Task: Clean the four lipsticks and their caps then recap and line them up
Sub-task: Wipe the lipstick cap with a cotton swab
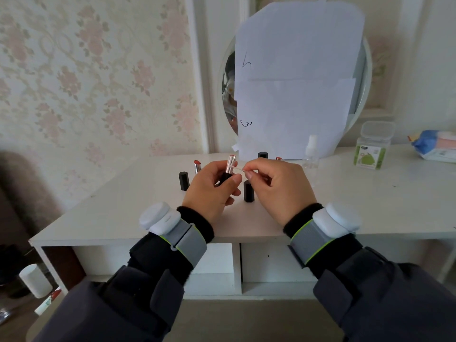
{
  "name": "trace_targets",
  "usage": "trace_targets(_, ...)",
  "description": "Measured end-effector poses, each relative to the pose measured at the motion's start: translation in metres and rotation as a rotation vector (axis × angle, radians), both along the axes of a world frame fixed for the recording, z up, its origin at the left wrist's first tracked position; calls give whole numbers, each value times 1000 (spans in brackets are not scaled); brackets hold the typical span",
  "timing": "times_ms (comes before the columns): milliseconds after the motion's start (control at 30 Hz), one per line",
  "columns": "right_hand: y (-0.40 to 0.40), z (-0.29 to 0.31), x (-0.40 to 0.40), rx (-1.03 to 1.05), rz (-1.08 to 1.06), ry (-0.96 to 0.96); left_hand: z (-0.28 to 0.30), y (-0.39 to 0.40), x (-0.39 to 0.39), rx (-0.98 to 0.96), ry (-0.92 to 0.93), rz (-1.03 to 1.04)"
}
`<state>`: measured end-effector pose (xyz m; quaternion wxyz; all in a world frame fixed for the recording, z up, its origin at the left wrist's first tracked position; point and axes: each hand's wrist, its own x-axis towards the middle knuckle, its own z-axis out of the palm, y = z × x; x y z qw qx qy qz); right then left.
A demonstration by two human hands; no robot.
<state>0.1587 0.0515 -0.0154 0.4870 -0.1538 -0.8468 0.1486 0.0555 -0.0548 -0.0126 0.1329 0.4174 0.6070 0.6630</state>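
On the white worktop I see my left hand, fingers curled round an uncapped lipstick held upright above it. My right hand pinches a cotton swab against the tube. Black caps stand beside us; another open lipstick stands behind.

The paper sheets over the mirror bear handwritten "4" and "3".
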Motion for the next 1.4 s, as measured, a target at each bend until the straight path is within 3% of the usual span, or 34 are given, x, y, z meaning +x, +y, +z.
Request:
trace_targets(500,-2,2,1,-18,-40,41,1,-1,1,-39,-6,-10)
trace_targets(767,-2,1,0,-18,-3,7,2,-1,1,25,-164,-32)
trace_targets(900,-1,0,-1,-31,34,-8,1,-1,0,12,-51,-17)
trace_targets(1400,0,-1,-1,-6,57,-34,-1,0,-3,33,-110,10)
